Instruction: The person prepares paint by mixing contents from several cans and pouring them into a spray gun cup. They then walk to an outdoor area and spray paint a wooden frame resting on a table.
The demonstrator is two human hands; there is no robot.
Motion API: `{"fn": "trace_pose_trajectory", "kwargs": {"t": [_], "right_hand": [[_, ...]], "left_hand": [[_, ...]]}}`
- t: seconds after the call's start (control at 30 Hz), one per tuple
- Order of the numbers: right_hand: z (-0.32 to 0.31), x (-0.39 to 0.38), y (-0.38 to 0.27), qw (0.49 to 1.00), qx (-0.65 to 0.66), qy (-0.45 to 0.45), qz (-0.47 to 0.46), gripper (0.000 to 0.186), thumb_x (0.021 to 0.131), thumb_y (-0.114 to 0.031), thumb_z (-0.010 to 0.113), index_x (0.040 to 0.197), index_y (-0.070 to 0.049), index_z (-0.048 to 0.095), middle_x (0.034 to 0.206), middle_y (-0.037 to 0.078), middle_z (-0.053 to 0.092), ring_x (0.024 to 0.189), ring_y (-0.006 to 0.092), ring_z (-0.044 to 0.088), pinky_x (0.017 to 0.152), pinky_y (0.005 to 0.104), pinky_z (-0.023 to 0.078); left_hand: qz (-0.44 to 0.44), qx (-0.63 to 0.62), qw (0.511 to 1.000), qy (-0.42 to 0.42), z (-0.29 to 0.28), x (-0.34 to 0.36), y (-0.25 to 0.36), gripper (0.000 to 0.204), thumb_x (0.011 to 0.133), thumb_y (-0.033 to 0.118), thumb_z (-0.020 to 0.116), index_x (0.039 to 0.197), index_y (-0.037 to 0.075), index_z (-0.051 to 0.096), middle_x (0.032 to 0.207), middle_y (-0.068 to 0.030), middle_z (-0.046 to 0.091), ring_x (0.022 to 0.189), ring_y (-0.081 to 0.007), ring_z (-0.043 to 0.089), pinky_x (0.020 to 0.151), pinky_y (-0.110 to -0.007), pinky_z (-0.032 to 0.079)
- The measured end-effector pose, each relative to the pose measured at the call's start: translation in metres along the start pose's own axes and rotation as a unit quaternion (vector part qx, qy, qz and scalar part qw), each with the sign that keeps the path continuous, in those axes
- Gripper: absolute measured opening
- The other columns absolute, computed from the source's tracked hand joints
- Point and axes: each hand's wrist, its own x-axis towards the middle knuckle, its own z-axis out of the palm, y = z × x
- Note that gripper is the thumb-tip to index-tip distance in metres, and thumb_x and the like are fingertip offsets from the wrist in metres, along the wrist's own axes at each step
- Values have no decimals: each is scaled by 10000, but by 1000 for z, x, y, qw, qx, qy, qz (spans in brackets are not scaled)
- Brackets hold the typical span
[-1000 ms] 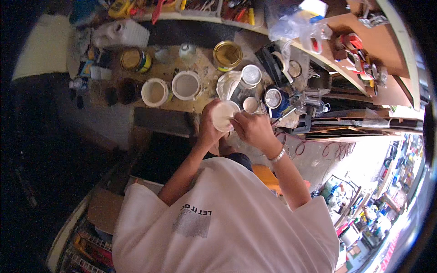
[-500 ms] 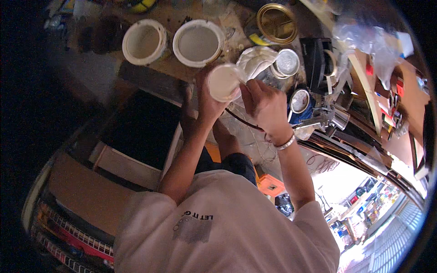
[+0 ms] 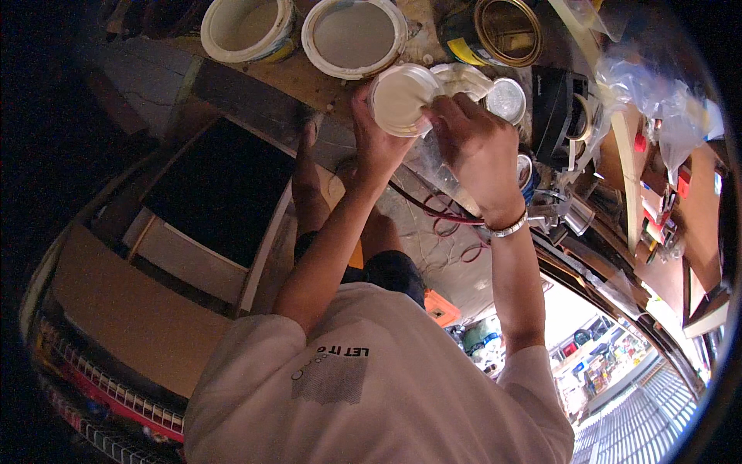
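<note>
- Head view: the round, clear-rimmed plastic cup (image 3: pixel 400 99) of pale, creamy contents sits in the left hand (image 3: pixel 377 139), near the brown wooden tabletop (image 3: pixel 309 89).
- Left grip wraps the cup's side; a firm, level hold should prevent spills.
- Right hand (image 3: pixel 481 147) has its fingers bunched at the rim; whether they pinch anything, I cannot tell. Light, short strokes seem wisest.
- Beyond stands a round white-rimmed bucket (image 3: pixel 352 73).

A loose, pale T-shirt (image 3: pixel 433 387) has wide short sleeves (image 3: pixel 533 387). Its front bears black lettering (image 3: pixel 345 351) beside a dotted grey printed block (image 3: pixel 332 380) with one ragged edge and small outlined circles. A silvery segmented band (image 3: pixel 508 226) rings the right wrist. Dark shorts (image 3: pixel 395 275) leave the lower legs bare; the left hand (image 3: pixel 379 147) and right hand (image 3: pixel 475 143) are ungloved.
</note>
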Motion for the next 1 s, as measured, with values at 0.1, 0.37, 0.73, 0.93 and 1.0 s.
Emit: {"fn": "trace_pose_trajectory", "kwargs": {"t": [0.1,0.37,0.73,0.93,1.0], "right_hand": [[-6,-7,-3,999,21,9,35,129,909,-139,701,852,-64,612,737,139,639,625,337,647,541,427,483],[-37,-52,-21,982,58,130,127,101,874,-64,756,896,-30,663,750,134,656,600,312,648,537,375,494],[-45,-77,-29,962,92,200,163,66,909,-41,719,921,16,687,730,93,652,530,155,553,498,277,426],[-43,-78,-30,966,82,193,150,60,908,-44,718,913,9,688,735,90,655,536,165,577,499,283,433],[-41,-78,-30,965,94,195,148,59,906,-46,718,907,5,688,738,91,660,540,169,592,500,289,440]], "left_hand": [[15,6,1000,-3,0,4,5,907,695,184,941,1370,1,363,1292,-188,500,1192,-316,551,1056,-438,440],[-288,-78,953,-55,-6,-67,31,638,900,230,783,1353,0,398,1209,-176,568,960,-226,628,871,-325,518],[-420,-313,851,28,44,-49,54,391,1017,230,632,1296,27,447,1121,-141,678,894,-260,747,652,-357,631],[-368,-295,881,22,50,-58,63,244,1025,169,614,1167,-12,532,1062,-109,668,928,-243,745,725,-309,614],[-330,-285,900,15,51,-65,57,185,1011,126,624,1106,-21,561,1059,-107,657,930,-236,736,730,-304,613]]}}
